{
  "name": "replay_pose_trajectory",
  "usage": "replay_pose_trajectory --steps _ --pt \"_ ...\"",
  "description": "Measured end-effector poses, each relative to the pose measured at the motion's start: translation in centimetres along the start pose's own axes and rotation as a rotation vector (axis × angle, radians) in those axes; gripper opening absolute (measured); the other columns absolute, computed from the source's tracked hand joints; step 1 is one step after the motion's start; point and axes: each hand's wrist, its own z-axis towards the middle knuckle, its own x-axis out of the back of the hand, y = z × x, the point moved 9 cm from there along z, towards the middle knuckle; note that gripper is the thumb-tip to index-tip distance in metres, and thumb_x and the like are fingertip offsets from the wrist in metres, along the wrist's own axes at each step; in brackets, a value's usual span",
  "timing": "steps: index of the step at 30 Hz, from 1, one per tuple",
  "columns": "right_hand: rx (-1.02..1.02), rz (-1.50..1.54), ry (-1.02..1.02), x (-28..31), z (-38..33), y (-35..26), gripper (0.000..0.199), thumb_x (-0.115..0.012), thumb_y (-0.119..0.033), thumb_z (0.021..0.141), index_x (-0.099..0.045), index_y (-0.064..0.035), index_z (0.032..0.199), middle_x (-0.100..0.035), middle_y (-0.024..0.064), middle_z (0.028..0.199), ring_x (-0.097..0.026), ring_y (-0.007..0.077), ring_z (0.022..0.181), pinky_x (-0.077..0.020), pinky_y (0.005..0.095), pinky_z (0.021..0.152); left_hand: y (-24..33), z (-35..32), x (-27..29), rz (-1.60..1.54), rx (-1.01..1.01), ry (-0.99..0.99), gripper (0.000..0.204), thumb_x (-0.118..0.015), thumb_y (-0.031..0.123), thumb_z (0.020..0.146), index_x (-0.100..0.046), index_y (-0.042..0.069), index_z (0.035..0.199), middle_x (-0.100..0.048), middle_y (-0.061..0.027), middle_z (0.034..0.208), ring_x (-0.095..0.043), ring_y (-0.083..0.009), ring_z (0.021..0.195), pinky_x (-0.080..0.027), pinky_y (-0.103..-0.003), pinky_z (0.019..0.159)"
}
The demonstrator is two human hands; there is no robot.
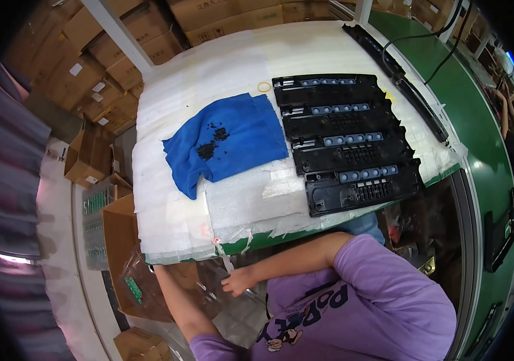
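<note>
Curled R hand (239, 281) nr crinkly clr plastic (150, 281)

- Cardboard boxes (154, 47), stacked behind the table (191, 66); several bear white labels (76, 70).
- White post (118, 33), rising at the table's far left corner.
- Yellow rubber band (263, 91), loose on the tabletop.
- Dark curtain (7, 198), hanging in folds, far left.
- Green bench (449, 90), along the right; a black frame (492, 256) lies on it.

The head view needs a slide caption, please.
Blue cloth and four black panels on a table, right hand near its edge.
</note>
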Motion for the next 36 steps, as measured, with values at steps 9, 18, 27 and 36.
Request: replay_pose_trajectory --steps 9,18,27,36 --pt "0.021 0.080 -0.038 0.8 -0.6 0.1 0.007 -0.059 -0.018 0.071 -0.060 -0.0114 0.071 -0.048 0.0078 0.093 -0.048 0.0260 0.096 -0.0513 0.0358 0.051 3.1 -4.2 0.3 -0.157 0.153 0.116 0.031 -0.063 0.023 0.080 -0.060 0.003 0.104 -0.064 -0.0089 0.092 -0.062 -0.0228 0.084 -0.051 -0.037 0.070" --pt "-0.015 0.023 -0.096 -0.3 -0.2 0.3 0.012 -0.068 -0.018 0.065 -0.065 -0.0198 0.077 -0.051 0.0026 0.098 -0.048 0.0226 0.102 -0.0524 0.0347 0.061 4.4 -7.2 4.0 -0.345 0.287 0.170 0.036 -0.065 0.025 0.081 -0.059 0.003 0.109 -0.064 -0.0079 0.094 -0.062 -0.0223 0.086 -0.052 -0.036 0.069" --pt "0.031 0.072 -0.071 0.2 -0.3 0.1 0.006 -0.061 -0.018 0.071 -0.062 -0.0139 0.076 -0.049 0.0068 0.095 -0.047 0.0259 0.100 -0.0520 0.0352 0.055 17.2 -16.3 20.1 -0.407 0.215 0.250 0.031 -0.070 0.015 0.077 -0.057 0.002 0.102 -0.063 -0.0080 0.087 -0.061 -0.0192 0.066 -0.051 -0.033 0.052" --pt "0.027 0.063 -0.107 0.3 -0.6 0.1 0.006 -0.059 -0.018 0.072 -0.060 -0.0125 0.075 -0.048 0.0074 0.095 -0.047 0.0248 0.101 -0.0515 0.0350 0.054 37.2 -10.9 -0.1 -0.279 -0.067 -0.199 0.061 -0.069 -0.001 0.073 -0.039 -0.006 0.127 -0.056 -0.0150 0.111 -0.059 -0.0222 0.093 -0.050 -0.032 0.078"
